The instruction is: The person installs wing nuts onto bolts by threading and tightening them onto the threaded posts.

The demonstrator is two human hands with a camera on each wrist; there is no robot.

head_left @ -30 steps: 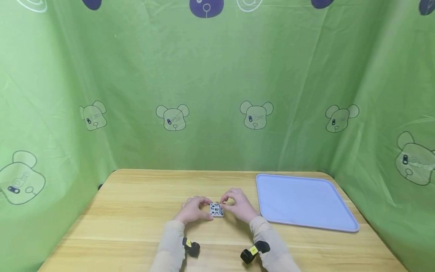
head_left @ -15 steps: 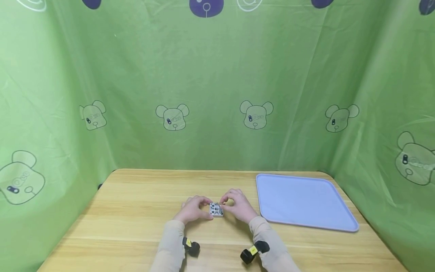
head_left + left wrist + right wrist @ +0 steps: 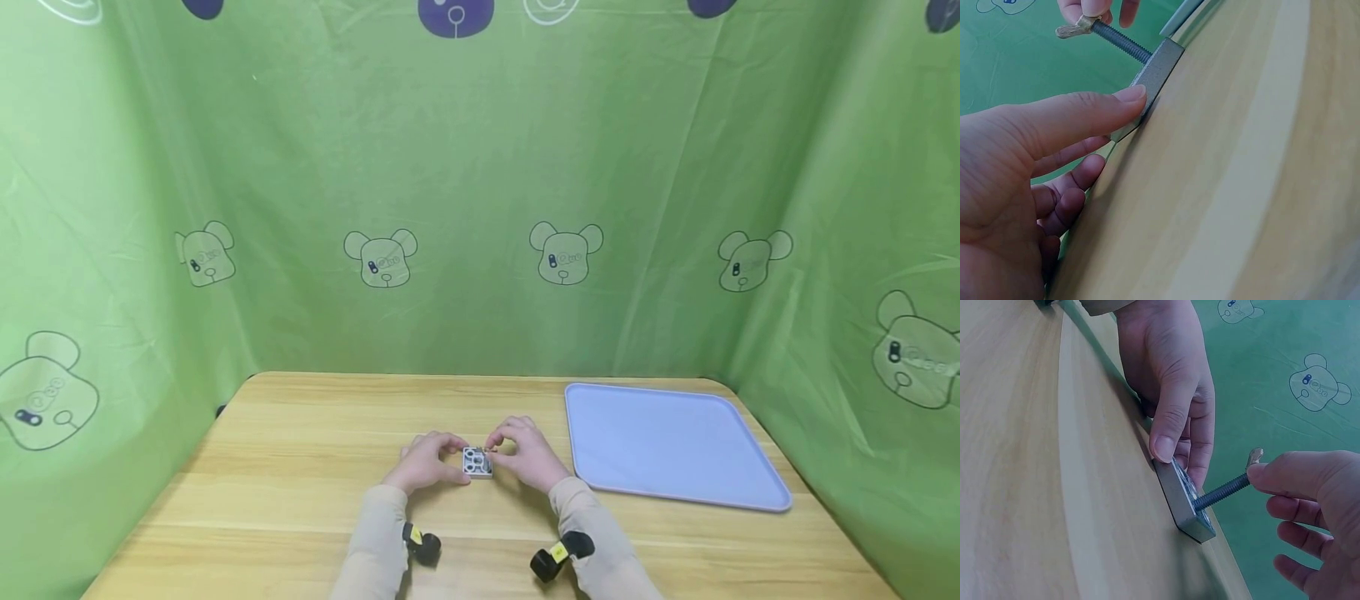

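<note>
A small square metal block (image 3: 477,462) with round holes in its face lies on the table between both hands. My left hand (image 3: 427,463) grips its left side, thumb on the near edge and fingers at the far edge. From the block's right part rises a grey threaded bolt (image 3: 1222,492), upright to its face. A brass-coloured wing nut (image 3: 1079,27) sits at the bolt's top end. My right hand (image 3: 528,457) pinches this wing nut between thumb and index finger; the other fingers are loosely bent, clear of the bolt. In the right wrist view the thumb partly hides the nut.
A pale blue tray (image 3: 675,446) lies on the wooden table (image 3: 300,500) to the right of the right hand. Green curtains (image 3: 480,317) with bear prints hang behind and along both sides. Black wrist cameras sit on both sleeves.
</note>
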